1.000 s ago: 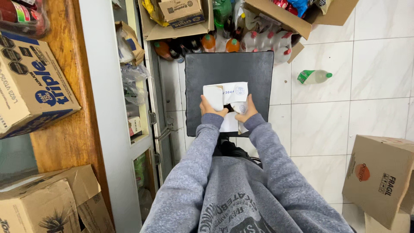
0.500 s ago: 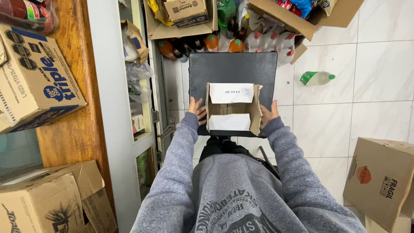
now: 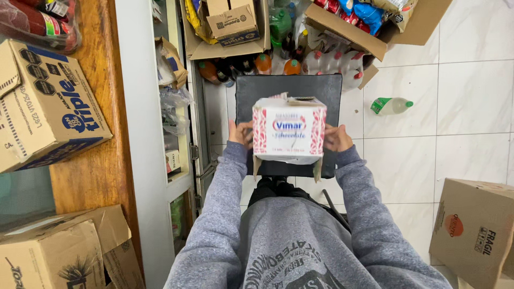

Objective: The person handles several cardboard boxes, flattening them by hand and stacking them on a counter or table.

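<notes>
gripping the white-and-red carton (image 3: 289,131) between left hand (image 3: 241,134) and right hand (image 3: 336,138), fingers curled on its sides.

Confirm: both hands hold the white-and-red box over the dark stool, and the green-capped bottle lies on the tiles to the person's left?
Not quite. In the head view the bottle lies to the person's right. The rest holds: left hand and right hand hold the box over the stool.

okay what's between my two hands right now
In the head view, a white carton with red patterned sides sits between the left hand and the right hand, which press against its two sides above a dark stool seat.
</notes>
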